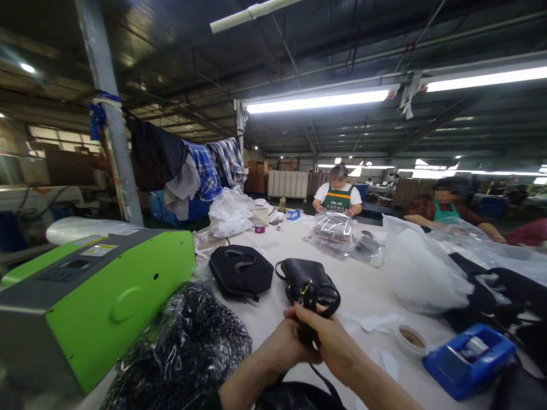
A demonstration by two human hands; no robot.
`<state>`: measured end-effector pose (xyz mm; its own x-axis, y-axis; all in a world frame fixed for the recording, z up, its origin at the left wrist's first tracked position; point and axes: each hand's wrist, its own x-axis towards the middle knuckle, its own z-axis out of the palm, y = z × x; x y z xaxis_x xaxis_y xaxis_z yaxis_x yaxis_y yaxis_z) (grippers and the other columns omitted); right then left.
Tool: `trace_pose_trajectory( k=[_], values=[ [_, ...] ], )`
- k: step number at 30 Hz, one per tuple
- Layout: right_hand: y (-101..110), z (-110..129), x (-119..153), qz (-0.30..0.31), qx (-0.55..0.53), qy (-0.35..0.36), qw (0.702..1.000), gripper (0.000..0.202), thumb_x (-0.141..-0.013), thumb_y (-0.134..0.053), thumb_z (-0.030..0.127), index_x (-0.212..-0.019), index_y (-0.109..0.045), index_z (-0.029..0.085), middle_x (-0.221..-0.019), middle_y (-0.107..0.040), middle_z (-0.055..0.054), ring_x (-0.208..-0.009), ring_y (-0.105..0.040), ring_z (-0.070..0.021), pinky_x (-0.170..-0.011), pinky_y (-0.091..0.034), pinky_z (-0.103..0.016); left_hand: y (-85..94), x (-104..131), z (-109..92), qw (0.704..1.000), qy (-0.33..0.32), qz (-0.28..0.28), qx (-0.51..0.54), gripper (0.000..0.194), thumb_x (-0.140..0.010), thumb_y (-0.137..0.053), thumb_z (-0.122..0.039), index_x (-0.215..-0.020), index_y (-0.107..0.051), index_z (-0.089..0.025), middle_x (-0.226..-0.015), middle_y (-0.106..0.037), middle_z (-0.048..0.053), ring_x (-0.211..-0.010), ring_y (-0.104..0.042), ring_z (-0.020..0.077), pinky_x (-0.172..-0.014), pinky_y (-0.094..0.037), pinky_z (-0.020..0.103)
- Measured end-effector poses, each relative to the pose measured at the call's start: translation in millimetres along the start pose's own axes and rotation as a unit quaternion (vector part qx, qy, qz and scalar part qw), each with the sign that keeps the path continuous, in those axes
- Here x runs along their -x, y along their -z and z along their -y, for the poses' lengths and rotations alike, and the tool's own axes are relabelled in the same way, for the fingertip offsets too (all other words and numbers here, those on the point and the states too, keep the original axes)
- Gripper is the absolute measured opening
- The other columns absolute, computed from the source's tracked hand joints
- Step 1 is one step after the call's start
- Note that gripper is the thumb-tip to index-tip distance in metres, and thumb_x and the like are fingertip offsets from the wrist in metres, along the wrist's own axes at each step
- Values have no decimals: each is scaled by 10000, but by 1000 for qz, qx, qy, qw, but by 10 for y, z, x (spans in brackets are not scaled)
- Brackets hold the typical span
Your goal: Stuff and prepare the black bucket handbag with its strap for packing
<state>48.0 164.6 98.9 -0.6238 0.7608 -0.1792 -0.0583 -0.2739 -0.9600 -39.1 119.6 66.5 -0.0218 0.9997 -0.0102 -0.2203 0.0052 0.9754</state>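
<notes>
A small black handbag (305,280) with a gold clasp lies on the white table (367,285) in front of me. Both hands meet at its black strap near the bag's near side. My left hand (284,346) closes around the strap from the left. My right hand (331,341) grips the same strap from the right, fingers curled over it. The strap's loop (328,300) rises just above my fingers. A second black bag (240,270) lies flat to the left of the first, untouched.
A green and grey machine (85,302) stands at the left, a black plastic-wrapped bundle (188,353) beside it. A blue tape dispenser (468,359) and a tape roll (411,339) sit right. Clear plastic bags (421,273) cover the far table; two people work there.
</notes>
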Motion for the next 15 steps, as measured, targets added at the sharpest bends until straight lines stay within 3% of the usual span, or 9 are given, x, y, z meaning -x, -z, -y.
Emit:
trace_pose_trajectory(
  k=[2,6,10,15],
  values=[
    [36,-14,-5,-20,-14,-1,1000,470,-558,-733,546,-765,-674,129,-791,-672,-56,-814,-574,-200,-768,-404,-310,50,59,-28,999,11,-18,-38,178,-468,-687,-45,-621,-624,-111,-577,-530,-32,-585,-446,118,-577,-324,242],
    [76,5,1,-33,-32,8,999,465,-575,-733,539,-774,-654,127,-771,-656,-55,-786,-566,-194,-696,-405,-300,111,119,25,997,8,-44,-70,69,-557,-621,-129,-606,-577,-111,-538,-525,-18,-542,-464,120,-568,-359,253],
    [71,46,-9,1,-53,13,999,465,-565,-729,552,-719,-627,125,-700,-637,-37,-672,-557,-164,-623,-393,-286,148,169,80,995,-25,-48,-78,251,-599,-623,-252,-801,-555,-118,-617,-523,-15,-485,-472,122,-494,-405,260],
    [49,17,-29,19,-71,3,997,467,-525,-743,545,-709,-565,154,-675,-633,-21,-628,-544,-135,-568,-367,-256,155,281,11,987,-37,-11,-154,351,-726,-561,-457,-807,-510,-119,-538,-431,-43,-455,-401,102,-465,-350,233]
  ],
)
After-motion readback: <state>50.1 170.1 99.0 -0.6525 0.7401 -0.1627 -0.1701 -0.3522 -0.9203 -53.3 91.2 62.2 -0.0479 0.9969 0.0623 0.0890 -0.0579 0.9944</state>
